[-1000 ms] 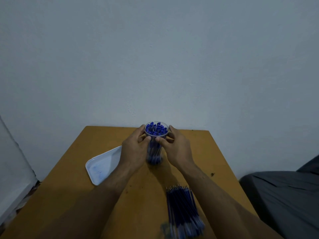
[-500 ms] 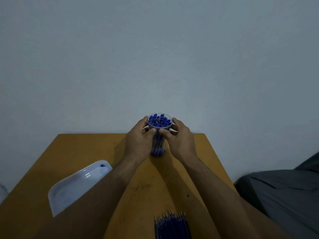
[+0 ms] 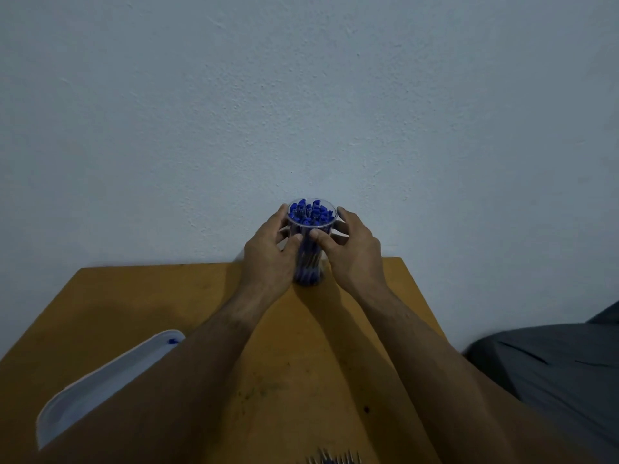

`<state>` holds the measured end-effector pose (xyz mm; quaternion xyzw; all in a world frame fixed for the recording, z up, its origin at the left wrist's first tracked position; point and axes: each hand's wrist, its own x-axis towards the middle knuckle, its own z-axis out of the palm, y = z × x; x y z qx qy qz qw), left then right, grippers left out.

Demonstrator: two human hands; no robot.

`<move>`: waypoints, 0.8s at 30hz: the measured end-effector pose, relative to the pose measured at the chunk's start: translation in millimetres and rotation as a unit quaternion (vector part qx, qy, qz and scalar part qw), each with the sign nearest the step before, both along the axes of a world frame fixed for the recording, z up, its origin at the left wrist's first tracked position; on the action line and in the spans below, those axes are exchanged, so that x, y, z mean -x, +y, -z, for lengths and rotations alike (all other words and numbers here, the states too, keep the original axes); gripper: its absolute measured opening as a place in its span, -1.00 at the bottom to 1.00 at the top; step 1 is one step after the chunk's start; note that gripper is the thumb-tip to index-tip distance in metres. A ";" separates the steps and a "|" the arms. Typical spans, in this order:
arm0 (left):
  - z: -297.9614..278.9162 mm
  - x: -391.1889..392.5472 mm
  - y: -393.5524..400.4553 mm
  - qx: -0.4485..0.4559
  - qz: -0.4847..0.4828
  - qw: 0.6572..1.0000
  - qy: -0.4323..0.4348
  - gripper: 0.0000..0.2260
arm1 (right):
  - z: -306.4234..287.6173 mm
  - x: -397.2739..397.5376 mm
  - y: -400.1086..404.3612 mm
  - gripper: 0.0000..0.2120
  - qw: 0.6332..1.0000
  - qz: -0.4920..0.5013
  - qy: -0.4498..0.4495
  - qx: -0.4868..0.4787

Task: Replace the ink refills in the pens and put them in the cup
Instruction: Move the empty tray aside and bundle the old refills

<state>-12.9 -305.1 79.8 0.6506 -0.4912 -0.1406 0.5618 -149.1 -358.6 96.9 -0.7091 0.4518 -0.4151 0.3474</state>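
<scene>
Up at twelve o'clock on the wooden table [image 3: 187,306], right by the wall [image 3: 301,95], stands the clear cup [image 3: 311,226]. I hold it with both hands. My left hand [image 3: 268,256] curls round its nine o'clock side and my right hand [image 3: 355,252] curls round its three o'clock side. My thumbs almost meet on the front of the cup, and my fingers wrap round the back. Both hands are closed snug on it.

I think much of the job is done. The cup is packed full of pens [image 3: 311,212]. I see lots of bright blue tops poking up near the rim, all close together. Through the clear side I can see the dark blue pens going down to the bottom. The cup stands straight up on the table.

Some work may be left. Down at six o'clock, at the very edge of the view, a few thin pointed tips [image 3: 335,459] peek in. I cannot tell if they are pens or ink refills. At eight o'clock lies a white tray [image 3: 100,386], partly hidden under my left arm. One tiny blue bit [image 3: 173,341] sits on the tray's far corner. It could be a pen cap, but it is too small to tell.
</scene>
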 end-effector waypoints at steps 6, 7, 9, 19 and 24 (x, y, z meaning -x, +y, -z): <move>10.0 -1.9 39.6 -0.063 0.013 0.996 -0.060 -0.42 | 8.6 3.1 28.1 -0.32 0.997 0.018 0.056 -0.055; 11.5 -4.9 51.4 -0.071 0.000 0.994 -0.082 -0.45 | 13.1 2.9 38.6 -0.40 0.995 0.013 0.072 -0.064; 15.8 -13.1 77.7 -0.085 -0.025 0.988 -0.127 -0.54 | 26.4 1.2 62.3 -0.57 0.991 -0.009 0.113 -0.066; 49.4 -70.5 250.4 -0.185 -0.171 0.917 -0.308 -0.56 | 45.5 -44.3 163.2 -0.31 0.929 -0.220 0.297 -0.020; 55.4 -75.3 309.7 -0.267 -0.226 0.887 -0.301 -0.41 | 42.8 -61.3 194.1 -0.27 0.882 -0.272 0.381 0.052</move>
